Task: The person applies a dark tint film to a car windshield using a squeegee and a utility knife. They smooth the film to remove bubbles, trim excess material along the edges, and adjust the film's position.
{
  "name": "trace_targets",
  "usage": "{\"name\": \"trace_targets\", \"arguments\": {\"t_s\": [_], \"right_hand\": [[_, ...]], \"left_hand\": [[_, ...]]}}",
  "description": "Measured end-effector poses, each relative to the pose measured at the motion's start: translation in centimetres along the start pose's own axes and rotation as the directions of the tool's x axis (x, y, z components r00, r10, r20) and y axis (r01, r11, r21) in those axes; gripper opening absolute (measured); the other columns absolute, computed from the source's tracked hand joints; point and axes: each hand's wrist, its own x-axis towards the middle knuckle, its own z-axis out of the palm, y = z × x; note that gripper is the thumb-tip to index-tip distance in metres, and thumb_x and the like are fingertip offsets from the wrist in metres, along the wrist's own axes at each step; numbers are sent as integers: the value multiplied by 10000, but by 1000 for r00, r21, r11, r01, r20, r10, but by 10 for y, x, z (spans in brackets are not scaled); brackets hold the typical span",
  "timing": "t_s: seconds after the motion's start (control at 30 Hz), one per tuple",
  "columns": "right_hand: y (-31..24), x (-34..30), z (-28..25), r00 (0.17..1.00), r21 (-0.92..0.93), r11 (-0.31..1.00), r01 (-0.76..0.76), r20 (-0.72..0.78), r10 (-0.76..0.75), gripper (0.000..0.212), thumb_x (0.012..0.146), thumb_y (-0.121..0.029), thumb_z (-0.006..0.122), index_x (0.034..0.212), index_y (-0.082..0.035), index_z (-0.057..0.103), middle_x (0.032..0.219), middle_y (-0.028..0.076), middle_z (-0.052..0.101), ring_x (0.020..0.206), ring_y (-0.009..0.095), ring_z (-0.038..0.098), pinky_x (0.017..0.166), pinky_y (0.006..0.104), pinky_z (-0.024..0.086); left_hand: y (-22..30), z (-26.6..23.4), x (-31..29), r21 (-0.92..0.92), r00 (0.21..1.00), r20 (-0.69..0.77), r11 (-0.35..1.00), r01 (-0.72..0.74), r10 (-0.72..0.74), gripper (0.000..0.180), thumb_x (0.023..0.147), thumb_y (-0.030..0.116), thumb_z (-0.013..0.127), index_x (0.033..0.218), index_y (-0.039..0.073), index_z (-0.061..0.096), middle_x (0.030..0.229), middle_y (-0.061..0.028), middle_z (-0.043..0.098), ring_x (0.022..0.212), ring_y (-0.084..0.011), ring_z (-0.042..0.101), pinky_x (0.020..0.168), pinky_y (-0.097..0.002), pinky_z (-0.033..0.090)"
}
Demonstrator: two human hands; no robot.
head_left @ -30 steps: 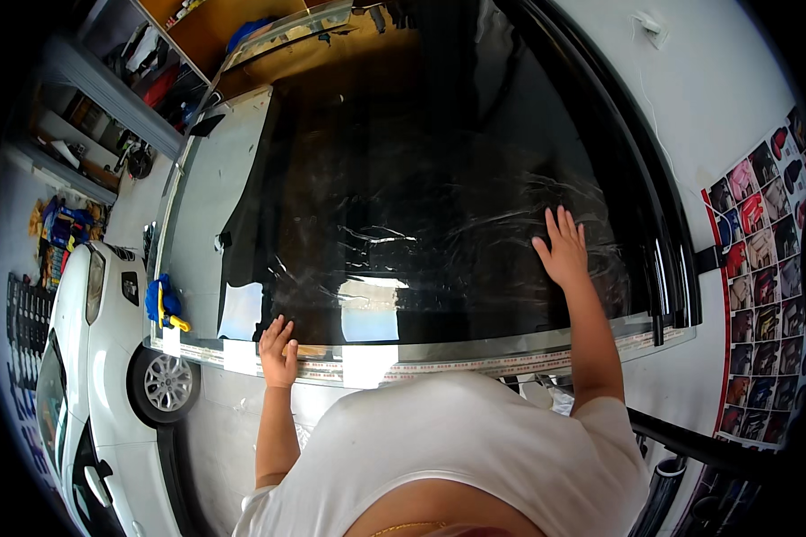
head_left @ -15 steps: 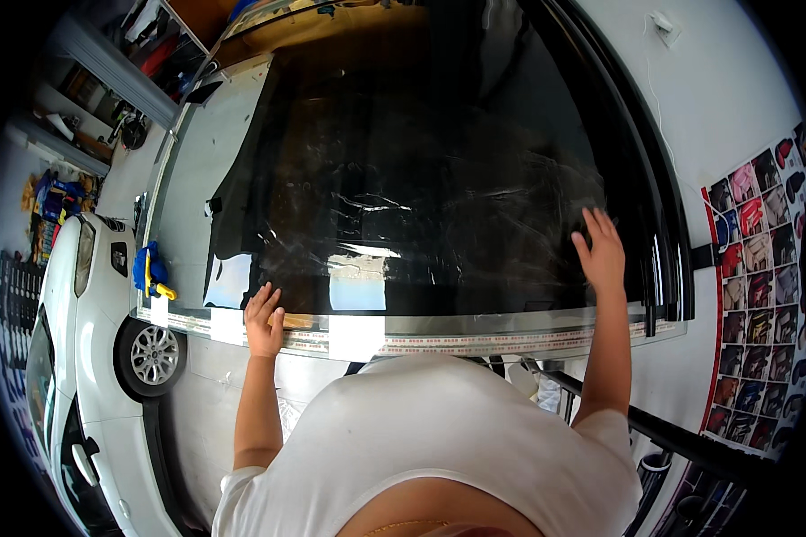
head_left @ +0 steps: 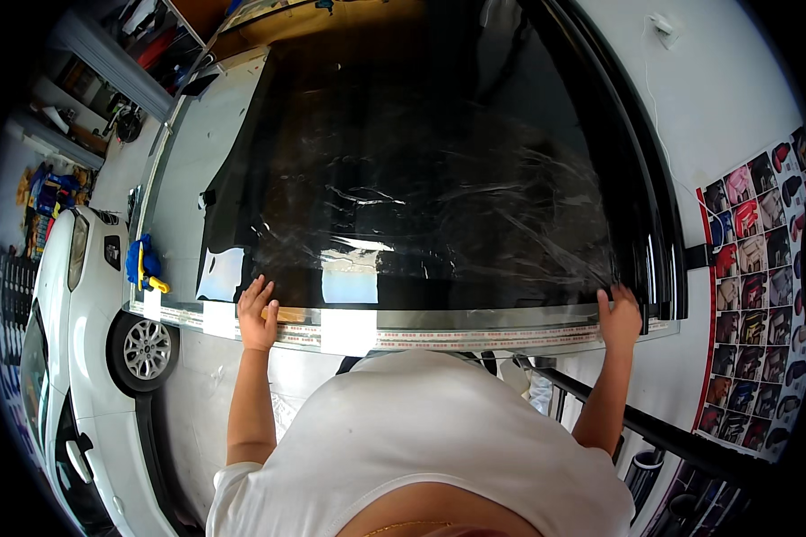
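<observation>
A large sheet of dark, glossy film [head_left: 394, 161] lies over a glass-topped table [head_left: 188, 170]. At its near left corner, my left hand [head_left: 259, 313] rests with fingers stretched out and the thumb apart. The near right corner is under the fingertips of my right hand [head_left: 620, 313], whose thumb stands off from the fingers. Creases in the film's thin clear surface run toward that hand. I see no tool in either hand. Bright reflections break up the film near the front edge.
Printed measuring strips [head_left: 475, 337] line the table's near edge. A blue and yellow tool [head_left: 143, 266] sits at its left corner. Dark long rolls or rails [head_left: 663, 242] border the right side. A white car [head_left: 107, 376] stands left; a black rail [head_left: 672, 430] runs at lower right.
My right hand has come down toward me from the film's right part to its near right corner. More creases now stretch toward it. My left hand stays at the near left corner.
</observation>
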Motion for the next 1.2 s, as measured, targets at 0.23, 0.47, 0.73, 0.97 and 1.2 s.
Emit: {"name": "trace_targets", "arguments": {"t_s": [0.23, 0.47, 0.73, 0.97, 1.2], "right_hand": [[-127, 44, 44, 865, 226, 838, 497, -201, -460, 554, 862, -356, 567, 1313, -55, 455, 1363, 198, 426, 1280, 370, 366, 1071, 475, 265], [-118, -47, 14, 883, 341, 863, 372, 159, -443, 616, 845, -428, 579, 1306, -33, 471, 1380, 195, 407, 1275, 338, 388, 1022, 417, 354], [-56, 25, 11, 923, 250, 891, 378, -180, -341, 491, 877, -332, 562, 1292, -78, 500, 1333, 169, 474, 1245, 324, 430, 1012, 382, 365], [-35, -27, -8, 969, 166, 986, 30, 235, -69, 503, 855, -350, 581, 1261, -57, 529, 1293, 178, 509, 1228, 332, 450, 1009, 375, 368], [-118, 20, 31, 868, 232, 846, 480, -262, -421, 536, 861, -328, 576, 1296, -30, 478, 1346, 226, 435, 1263, 369, 392, 1056, 410, 307]], "left_hand": [[4, -2, 10, -24, 1000, 3, 999, -29, 29, 316, 870, 205, 536, 1136, 60, 626, 1293, -117, 530, 1218, -313, 458, 1053, -428, 294], [-3, -2, 0, -28, 1000, 20, 1000, -1, 2, 323, 889, 222, 505, 1147, 72, 627, 1307, -104, 524, 1232, -300, 449, 1068, -429, 270], [1, -4, 6, -15, 999, 24, 999, -33, 34, 343, 879, 218, 502, 1157, 56, 622, 1301, -126, 525, 1225, -328, 451, 1052, -406, 303], [-5, -3, 1, 13, 1000, 18, 1000, -22, 22, 335, 891, 243, 498, 1163, 89, 618, 1322, -96, 509, 1249, -284, 436, 1067, -441, 271], [2, -4, 6, 1, 1000, 2, 1000, -26, 26, 330, 862, 214, 545, 1162, 95, 618, 1309, -93, 518, 1240, -273, 445, 1059, -438, 282]]}}
